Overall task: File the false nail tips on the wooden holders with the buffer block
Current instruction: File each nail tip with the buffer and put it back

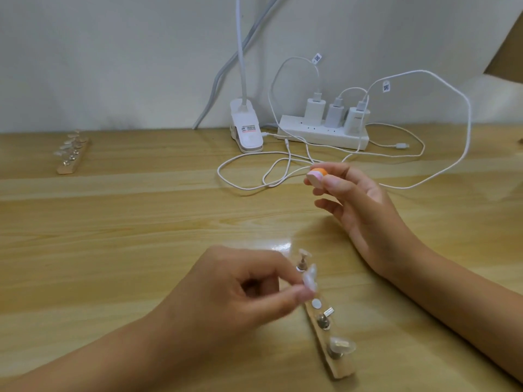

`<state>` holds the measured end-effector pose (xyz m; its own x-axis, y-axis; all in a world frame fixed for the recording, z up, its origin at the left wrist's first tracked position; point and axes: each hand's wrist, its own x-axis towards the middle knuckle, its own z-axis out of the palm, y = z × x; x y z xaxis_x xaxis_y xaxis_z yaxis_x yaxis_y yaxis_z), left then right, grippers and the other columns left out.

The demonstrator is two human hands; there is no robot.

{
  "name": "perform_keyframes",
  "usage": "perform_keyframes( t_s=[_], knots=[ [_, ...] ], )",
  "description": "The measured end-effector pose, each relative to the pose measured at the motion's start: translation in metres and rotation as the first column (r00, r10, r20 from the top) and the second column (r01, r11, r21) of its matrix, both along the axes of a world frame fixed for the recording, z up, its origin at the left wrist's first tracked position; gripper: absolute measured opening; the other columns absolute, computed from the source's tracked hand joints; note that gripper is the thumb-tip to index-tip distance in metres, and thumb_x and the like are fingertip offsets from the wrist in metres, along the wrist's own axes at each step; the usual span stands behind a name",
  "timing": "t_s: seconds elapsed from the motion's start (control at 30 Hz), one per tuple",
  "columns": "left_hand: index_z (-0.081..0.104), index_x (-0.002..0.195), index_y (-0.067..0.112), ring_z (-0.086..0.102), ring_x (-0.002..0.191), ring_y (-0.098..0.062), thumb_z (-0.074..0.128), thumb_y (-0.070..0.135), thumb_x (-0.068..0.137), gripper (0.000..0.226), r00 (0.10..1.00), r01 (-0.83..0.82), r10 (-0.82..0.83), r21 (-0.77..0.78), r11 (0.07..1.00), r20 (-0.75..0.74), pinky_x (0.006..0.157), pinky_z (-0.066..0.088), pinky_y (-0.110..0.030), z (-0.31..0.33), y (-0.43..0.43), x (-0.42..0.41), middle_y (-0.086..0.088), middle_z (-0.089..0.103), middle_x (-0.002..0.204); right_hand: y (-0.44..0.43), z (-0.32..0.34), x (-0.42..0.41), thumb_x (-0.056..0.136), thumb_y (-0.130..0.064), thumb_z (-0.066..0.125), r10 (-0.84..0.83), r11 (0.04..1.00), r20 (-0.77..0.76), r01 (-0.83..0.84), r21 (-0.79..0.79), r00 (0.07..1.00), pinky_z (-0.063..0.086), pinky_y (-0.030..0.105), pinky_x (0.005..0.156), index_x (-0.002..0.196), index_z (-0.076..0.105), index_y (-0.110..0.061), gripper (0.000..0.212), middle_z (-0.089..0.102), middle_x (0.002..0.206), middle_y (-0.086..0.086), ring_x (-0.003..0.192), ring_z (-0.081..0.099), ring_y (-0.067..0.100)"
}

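Buffer block (317,176) in right grip (359,202), nail tip (309,282) in left grip (243,287)

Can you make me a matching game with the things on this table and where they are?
1. orange-and-pink buffer block
2. clear false nail tip
3. white power strip
4. second wooden holder

A. far left of table
B. pinched by left hand
C. back, by the wall
D. held in right hand

Pairs: 1-D, 2-B, 3-C, 4-A
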<state>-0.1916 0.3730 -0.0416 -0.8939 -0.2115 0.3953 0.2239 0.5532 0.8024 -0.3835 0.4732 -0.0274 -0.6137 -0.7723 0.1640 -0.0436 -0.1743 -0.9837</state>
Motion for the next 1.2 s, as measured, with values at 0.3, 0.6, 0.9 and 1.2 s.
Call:
perform_keyframes(
  t_s=[0.3,0.6,0.9,1.2],
  knots=[
    [0.059,0.111,0.053,0.049,0.056,-0.004,0.05,0.06,0.085,0.029,0.991,-0.02,0.053,-0.254,0.967,0.126,0.052,0.043,-0.024,-0.001,0.008,-0.007,0.008,0.062,0.065,-0.001,-0.004,0.002,0.076,-0.035,0.074,0.068,0.998,-0.05,-0.067,0.019,0.996,0.049,0.024,0.083,0.102,0.071,-0.028,0.027,0.071,0.1,-0.007,0.095,0.062,0.003],
    [0.072,0.104,0.044,0.048,0.058,0.004,0.055,0.043,0.089,0.023,0.996,-0.016,0.06,-0.52,0.854,0.068,0.049,0.043,-0.012,0.001,0.002,0.0,0.018,0.06,0.062,0.0,-0.003,0.001,0.081,-0.03,0.067,0.07,0.997,-0.05,-0.069,0.017,0.996,0.047,0.025,0.082,0.104,0.069,-0.025,0.024,0.072,0.1,-0.008,0.096,0.062,0.002],
    [0.078,0.089,0.029,0.044,0.052,-0.001,0.066,0.036,0.088,0.013,0.995,0.002,-0.059,-0.578,0.816,-0.08,0.053,0.034,-0.009,0.002,0.005,0.001,0.013,0.056,0.056,0.0,-0.004,0.002,0.076,-0.037,0.073,0.098,0.995,-0.087,-0.098,0.004,0.991,0.05,0.021,0.079,0.103,0.07,-0.027,0.029,0.071,0.101,-0.007,0.093,0.062,0.002],
    [0.074,0.084,0.036,0.033,0.055,0.013,0.065,0.045,0.085,0.013,1.0,-0.011,0.012,-0.526,0.85,-0.001,0.052,0.032,-0.008,0.001,0.014,0.0,0.018,0.042,0.057,0.001,-0.005,0.006,0.077,-0.04,0.07,0.12,0.993,-0.164,-0.118,0.027,0.979,0.051,0.018,0.078,0.105,0.069,-0.027,0.032,0.07,0.099,-0.012,0.09,0.062,0.001]
  ],
)
